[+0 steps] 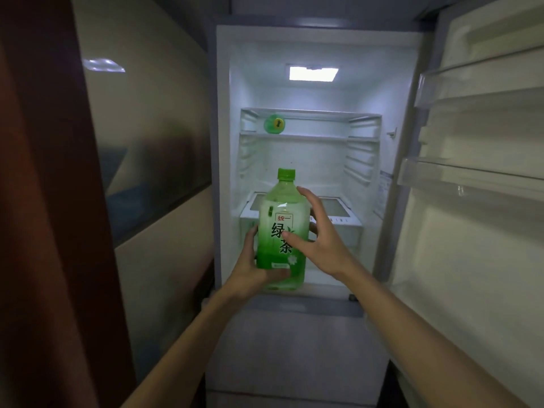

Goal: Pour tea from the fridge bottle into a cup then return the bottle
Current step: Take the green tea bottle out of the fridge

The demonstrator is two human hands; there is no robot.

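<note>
Holding the tea bottle point(281, 231) upright before the open fridge point(232, 142), the left hand point(250, 269) grips its lower part and the right hand point(321, 240) clasps its side. A green round thing point(274, 123) sits on the fridge's upper shelf point(312, 136).

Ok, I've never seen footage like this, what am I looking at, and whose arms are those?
No machine here: this is one picture from a wide-angle camera worn on a person's head, looking forward and down, so the two bare arms are the wearer's own. Ahead is an open fridge, door swung out to the right. The left hand grips the lower part of an upright green tea bottle with a green cap; the right hand curls round its side, thumb on the label. A small round green thing sits on a shelf above. Going in or coming out, I cannot tell.
</note>
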